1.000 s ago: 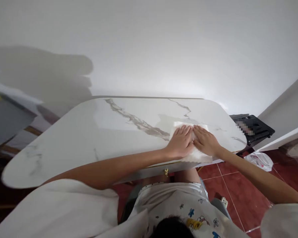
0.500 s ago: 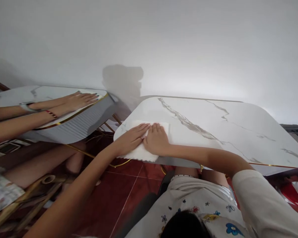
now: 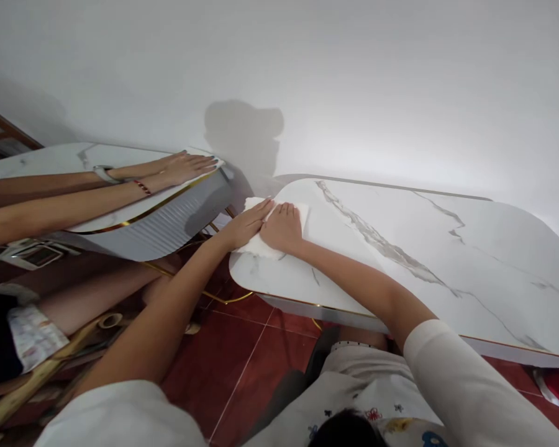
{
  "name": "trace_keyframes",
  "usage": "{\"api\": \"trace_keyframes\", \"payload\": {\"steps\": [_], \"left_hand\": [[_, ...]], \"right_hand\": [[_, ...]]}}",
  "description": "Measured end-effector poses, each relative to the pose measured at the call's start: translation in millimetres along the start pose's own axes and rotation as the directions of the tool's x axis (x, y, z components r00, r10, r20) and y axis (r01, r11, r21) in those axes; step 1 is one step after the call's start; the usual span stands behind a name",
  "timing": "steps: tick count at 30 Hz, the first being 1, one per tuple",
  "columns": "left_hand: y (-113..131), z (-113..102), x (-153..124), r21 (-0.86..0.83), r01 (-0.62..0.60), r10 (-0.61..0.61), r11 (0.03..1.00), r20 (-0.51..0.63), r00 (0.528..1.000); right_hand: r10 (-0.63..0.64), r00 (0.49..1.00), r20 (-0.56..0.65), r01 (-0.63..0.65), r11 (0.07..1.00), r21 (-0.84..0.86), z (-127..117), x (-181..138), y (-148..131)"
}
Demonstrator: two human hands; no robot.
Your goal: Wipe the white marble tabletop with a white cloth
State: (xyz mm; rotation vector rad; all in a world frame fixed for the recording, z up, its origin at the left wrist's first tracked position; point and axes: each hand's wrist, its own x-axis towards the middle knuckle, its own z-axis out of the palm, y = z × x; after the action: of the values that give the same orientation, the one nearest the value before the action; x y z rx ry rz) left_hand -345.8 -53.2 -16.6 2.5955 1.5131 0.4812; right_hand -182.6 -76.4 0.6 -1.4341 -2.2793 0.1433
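A white cloth (image 3: pixel 257 247) lies near the far left corner of a white marble-patterned table (image 3: pixel 400 248). My left hand (image 3: pixel 246 225) and my right hand (image 3: pixel 283 228) lie flat on the cloth, side by side, fingers stretched out and pressing it to the tabletop. Both my arms reach forward and to the left from white sleeves. The cloth's edge hangs slightly over the table's left rim.
Another person's two arms (image 3: pixel 74 192) rest on a second marble table (image 3: pixel 135 214) at the left, their hands flat on it. A white wall stands behind both tables. Red floor tiles (image 3: pixel 233 366) show below. A person's dark hair and patterned shirt (image 3: pixel 368 403) are under the table edge.
My hands slid the cloth from the table's right side across to its left, then farther back toward the far left corner. The view swung left, bringing the second table and another person's arms in.
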Motion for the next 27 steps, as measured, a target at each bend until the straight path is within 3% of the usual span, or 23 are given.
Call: {"api": "trace_keyframes", "payload": {"steps": [5, 10, 17, 21, 27], "left_hand": [[-29.6, 12.9, 63.8, -0.001, -0.033, 0.033, 0.999, 0.034, 0.999], [-38.1, 18.3, 124.7, 0.028, -0.143, 0.141, 0.989, 0.062, 0.988], [-37.5, 31.1, 191.8, -0.004, -0.047, 0.048, 0.999, 0.034, 0.998], [-35.8, 34.6, 200.1, -0.007, -0.025, 0.025, 1.0, 0.022, 0.999], [-25.5, 27.4, 168.2, 0.022, -0.038, 0.037, 0.999, 0.036, 0.999]], "right_hand": [[0.037, 0.997, -0.072, -0.037, 0.999, 0.012, 5.1, 46.8, 37.3], [0.056, 0.994, -0.091, -0.057, 0.998, -0.004, 6.3, 87.7, 78.7], [0.153, 0.986, -0.062, -0.155, 0.987, -0.031, 4.6, 124.7, 116.8], [0.182, 0.982, -0.051, -0.185, 0.982, -0.05, 2.0, 129.3, 120.9], [0.159, 0.984, -0.079, -0.165, 0.983, -0.081, 3.9, 106.8, 104.4]]}}
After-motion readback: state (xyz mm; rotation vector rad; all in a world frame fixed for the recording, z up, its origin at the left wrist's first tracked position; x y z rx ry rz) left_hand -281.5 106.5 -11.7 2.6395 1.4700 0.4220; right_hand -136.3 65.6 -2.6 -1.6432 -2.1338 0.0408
